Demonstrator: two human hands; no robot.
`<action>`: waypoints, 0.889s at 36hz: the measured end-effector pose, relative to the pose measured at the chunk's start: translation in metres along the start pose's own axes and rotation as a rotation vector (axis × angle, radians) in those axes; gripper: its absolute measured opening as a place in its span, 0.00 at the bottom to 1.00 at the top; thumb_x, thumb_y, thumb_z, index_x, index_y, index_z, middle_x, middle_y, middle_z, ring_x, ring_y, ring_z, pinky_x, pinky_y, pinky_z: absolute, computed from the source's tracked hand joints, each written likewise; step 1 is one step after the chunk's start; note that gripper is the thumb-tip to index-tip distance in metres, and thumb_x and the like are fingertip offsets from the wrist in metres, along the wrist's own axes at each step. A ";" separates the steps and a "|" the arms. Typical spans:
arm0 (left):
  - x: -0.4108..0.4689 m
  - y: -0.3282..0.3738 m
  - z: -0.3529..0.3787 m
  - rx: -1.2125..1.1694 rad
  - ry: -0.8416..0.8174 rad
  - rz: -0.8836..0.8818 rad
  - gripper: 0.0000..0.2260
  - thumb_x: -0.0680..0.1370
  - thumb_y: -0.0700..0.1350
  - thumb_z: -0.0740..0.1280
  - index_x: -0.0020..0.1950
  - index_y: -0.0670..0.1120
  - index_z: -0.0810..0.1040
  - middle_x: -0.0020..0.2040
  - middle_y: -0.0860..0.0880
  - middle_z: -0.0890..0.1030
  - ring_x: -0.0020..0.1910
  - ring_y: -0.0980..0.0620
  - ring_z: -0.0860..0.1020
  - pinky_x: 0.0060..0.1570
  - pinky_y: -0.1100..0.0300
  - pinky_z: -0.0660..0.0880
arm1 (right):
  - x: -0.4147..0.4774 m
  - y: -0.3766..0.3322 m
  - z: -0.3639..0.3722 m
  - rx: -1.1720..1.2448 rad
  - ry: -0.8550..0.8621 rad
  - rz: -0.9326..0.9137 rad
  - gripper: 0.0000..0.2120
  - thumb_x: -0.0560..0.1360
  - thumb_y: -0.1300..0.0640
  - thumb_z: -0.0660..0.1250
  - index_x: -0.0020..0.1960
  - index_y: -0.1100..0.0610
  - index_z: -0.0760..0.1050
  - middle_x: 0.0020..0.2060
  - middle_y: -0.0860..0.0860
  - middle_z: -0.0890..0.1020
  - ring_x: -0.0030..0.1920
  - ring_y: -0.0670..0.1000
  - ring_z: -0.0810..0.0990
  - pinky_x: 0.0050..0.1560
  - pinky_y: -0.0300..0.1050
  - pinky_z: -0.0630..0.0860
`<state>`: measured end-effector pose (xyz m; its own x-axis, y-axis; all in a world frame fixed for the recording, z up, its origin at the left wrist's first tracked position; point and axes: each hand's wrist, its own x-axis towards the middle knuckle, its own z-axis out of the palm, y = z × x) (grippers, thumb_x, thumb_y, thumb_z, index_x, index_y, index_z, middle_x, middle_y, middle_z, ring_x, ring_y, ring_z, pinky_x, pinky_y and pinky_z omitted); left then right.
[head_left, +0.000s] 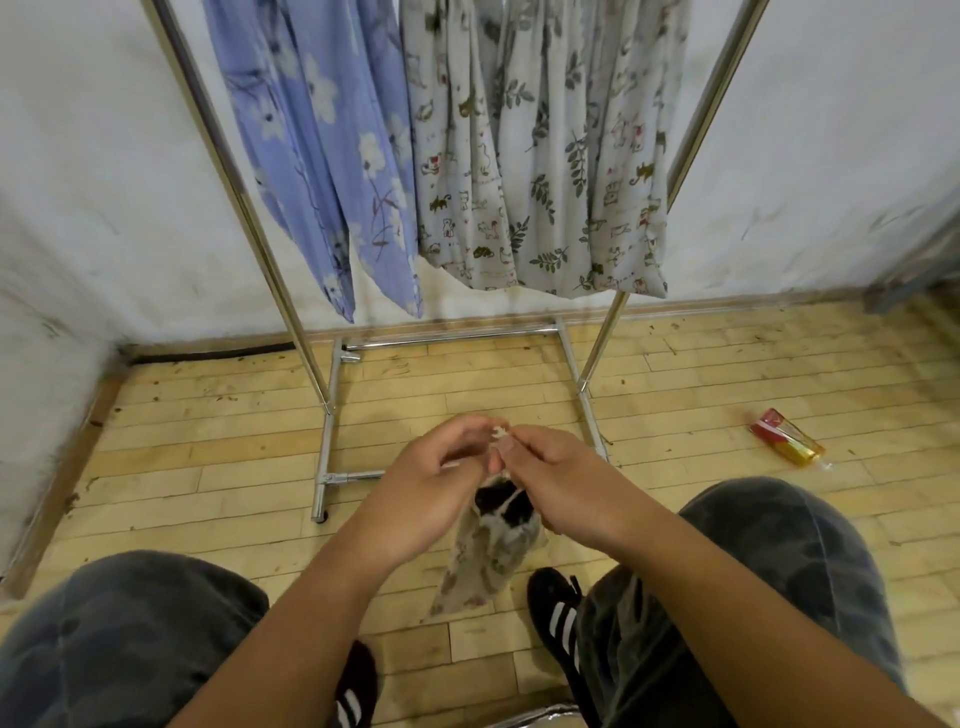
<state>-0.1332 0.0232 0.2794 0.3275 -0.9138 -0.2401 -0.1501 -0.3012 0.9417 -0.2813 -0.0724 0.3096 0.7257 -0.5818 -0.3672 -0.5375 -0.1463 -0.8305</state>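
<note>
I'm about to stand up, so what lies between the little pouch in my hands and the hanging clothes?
In the head view, only the rack's metal base and wooden floor lie between the pouch and the hanging clothes.

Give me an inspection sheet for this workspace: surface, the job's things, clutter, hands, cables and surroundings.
surface: pale wooden plank floor, scuffed, with dark specks.
job's things: small beige printed fabric pouch, hanging below the hands, dark at its mouth.
clutter: red and yellow plastic-wrapped packet lying on the floor at the right.
grippers: left hand and right hand both pinch the pouch's top, fingertips close together.
cables: dark line along the skirting, possibly a cable; cannot tell.
surroundings: chrome garment rack carrying a blue floral cloth and grey printed cloths; white wall behind.
</note>
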 end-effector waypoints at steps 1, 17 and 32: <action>0.002 0.006 0.000 -0.009 -0.003 0.010 0.16 0.82 0.41 0.66 0.62 0.60 0.81 0.57 0.60 0.85 0.60 0.62 0.81 0.68 0.53 0.75 | 0.000 -0.002 -0.002 -0.019 0.013 -0.017 0.18 0.87 0.48 0.54 0.50 0.55 0.77 0.24 0.35 0.73 0.26 0.36 0.72 0.32 0.34 0.63; 0.032 0.101 0.005 0.134 0.014 0.243 0.08 0.85 0.48 0.64 0.54 0.53 0.84 0.50 0.55 0.86 0.53 0.54 0.83 0.60 0.48 0.79 | -0.008 -0.054 -0.080 -0.137 0.212 -0.208 0.18 0.87 0.48 0.56 0.41 0.50 0.73 0.30 0.43 0.71 0.29 0.41 0.68 0.33 0.35 0.65; 0.053 0.220 -0.018 0.229 0.091 0.427 0.07 0.83 0.49 0.67 0.55 0.55 0.85 0.47 0.61 0.86 0.47 0.64 0.83 0.47 0.71 0.77 | -0.014 -0.132 -0.162 -0.214 0.343 -0.386 0.15 0.85 0.46 0.59 0.43 0.46 0.79 0.34 0.48 0.78 0.34 0.43 0.75 0.40 0.43 0.72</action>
<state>-0.1320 -0.0866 0.4779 0.2705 -0.9443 0.1874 -0.4870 0.0337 0.8728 -0.2897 -0.1744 0.4925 0.7253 -0.6754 0.1334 -0.3616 -0.5386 -0.7610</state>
